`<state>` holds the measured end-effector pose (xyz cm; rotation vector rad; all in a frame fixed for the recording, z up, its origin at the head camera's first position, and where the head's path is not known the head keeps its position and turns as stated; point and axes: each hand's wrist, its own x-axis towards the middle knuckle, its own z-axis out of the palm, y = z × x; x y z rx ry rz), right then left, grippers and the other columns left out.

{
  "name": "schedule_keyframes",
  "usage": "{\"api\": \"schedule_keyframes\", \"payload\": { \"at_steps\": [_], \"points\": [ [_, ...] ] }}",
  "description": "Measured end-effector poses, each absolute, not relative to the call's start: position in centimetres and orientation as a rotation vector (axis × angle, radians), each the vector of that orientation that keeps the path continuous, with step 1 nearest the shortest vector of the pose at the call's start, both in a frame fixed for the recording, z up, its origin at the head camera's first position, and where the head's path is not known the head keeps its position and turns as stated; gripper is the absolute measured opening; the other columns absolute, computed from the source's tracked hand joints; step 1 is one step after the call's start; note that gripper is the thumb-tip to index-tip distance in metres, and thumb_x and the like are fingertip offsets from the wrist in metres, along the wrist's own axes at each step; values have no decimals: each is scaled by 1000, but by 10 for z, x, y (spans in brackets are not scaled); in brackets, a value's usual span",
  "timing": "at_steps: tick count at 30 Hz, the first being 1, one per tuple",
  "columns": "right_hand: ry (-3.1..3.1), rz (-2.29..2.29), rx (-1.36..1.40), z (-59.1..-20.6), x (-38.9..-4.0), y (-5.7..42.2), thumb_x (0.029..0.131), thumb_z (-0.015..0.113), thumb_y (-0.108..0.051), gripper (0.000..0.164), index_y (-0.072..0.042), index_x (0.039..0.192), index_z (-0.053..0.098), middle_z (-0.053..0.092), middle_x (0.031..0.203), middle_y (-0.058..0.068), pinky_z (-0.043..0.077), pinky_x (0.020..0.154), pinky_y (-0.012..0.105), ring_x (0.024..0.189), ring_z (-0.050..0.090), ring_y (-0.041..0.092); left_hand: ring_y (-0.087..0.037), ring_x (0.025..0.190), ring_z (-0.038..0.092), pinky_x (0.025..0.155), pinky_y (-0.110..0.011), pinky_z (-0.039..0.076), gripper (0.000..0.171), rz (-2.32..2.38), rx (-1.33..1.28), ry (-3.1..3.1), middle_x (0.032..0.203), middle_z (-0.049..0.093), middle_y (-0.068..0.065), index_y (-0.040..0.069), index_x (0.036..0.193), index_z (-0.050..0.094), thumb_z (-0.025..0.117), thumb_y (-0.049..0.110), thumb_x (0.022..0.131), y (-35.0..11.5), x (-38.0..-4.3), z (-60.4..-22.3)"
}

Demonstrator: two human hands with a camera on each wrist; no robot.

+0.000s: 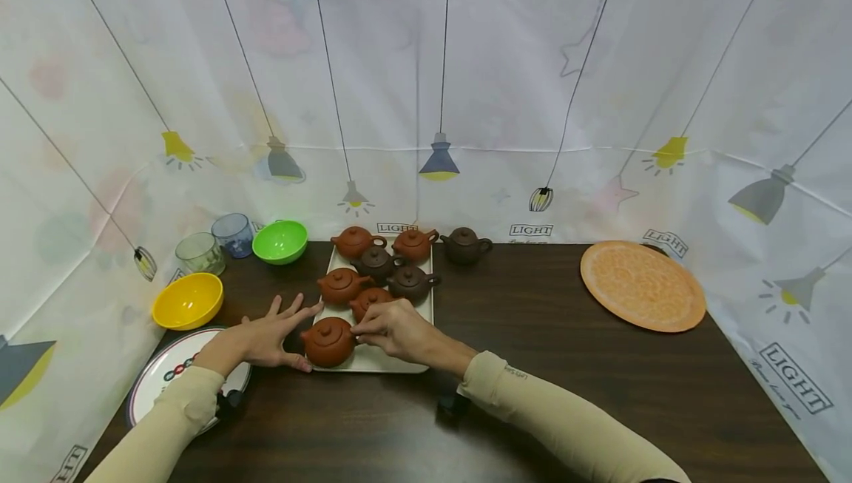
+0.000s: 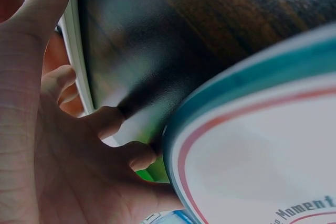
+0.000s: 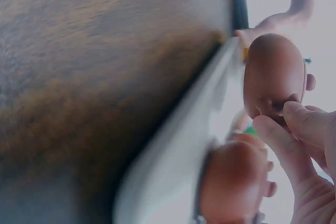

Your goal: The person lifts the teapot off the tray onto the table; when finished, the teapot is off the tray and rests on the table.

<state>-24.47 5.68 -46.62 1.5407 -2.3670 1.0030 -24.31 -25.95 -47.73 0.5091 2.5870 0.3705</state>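
Observation:
My right hand (image 1: 402, 331) pinches the handle of a reddish-brown clay teapot (image 1: 329, 342) at the front left corner of a white tray (image 1: 399, 363). In the right wrist view, thumb and fingers close on that handle, and the teapot (image 3: 274, 74) seems raised over the tray. With fingers spread, my left hand (image 1: 269, 336) lies along the tray's left edge, its thumb close to this teapot. Behind it on the tray stand several more teapots, reddish-brown ones (image 1: 341, 285) and dark brown ones (image 1: 410, 283). The fingers partly cover one reddish-brown teapot (image 1: 367, 301).
Another dark teapot (image 1: 466, 246) stands right of the tray. Left of it are a green bowl (image 1: 280, 242), a yellow bowl (image 1: 188, 302), two glasses (image 1: 233, 235) and a white plate (image 1: 143, 390) under my left forearm. A round orange mat (image 1: 642, 287) lies far right.

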Motion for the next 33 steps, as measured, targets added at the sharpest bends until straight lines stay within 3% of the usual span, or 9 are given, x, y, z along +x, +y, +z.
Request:
{"api": "schedule_keyframes", "payload": {
  "at_steps": [12, 21, 28, 33],
  "points": [
    [-2322, 968, 1434, -420, -244, 119, 92, 78, 8, 24, -4, 112, 85, 78, 99, 7, 58, 68, 12, 81, 77, 13, -68, 159, 1, 98, -102, 9, 114, 365, 497, 2591, 179, 6, -28, 31, 172, 18, 77, 73, 85, -260, -241, -476],
    [-2304, 868, 1177, -423, -261, 199, 83, 85, 11, 26, -4, 104, 86, 79, 92, 5, 56, 58, 19, 71, 75, 14, -68, 158, 3, 97, -102, 12, 115, 355, 522, 2598, 179, 7, -28, 31, 173, 16, 77, 74, 85, -259, -242, -479],
    [-2390, 744, 911, -429, -280, 263, 83, 85, 10, 25, -6, 103, 87, 79, 90, 4, 52, 57, 16, 70, 75, 17, -71, 157, 3, 95, -103, 8, 116, 391, 531, 2597, 178, 7, -29, 36, 173, 15, 76, 77, 83, -262, -242, -484],
    [-2463, 736, 740, -436, -296, 296, 87, 82, 9, 23, -5, 104, 86, 80, 94, 9, 51, 57, 17, 73, 75, 22, -68, 158, 2, 97, -103, 11, 116, 368, 521, 2598, 179, 6, -28, 32, 173, 16, 76, 75, 84, -259, -241, -479]
  ]
}}
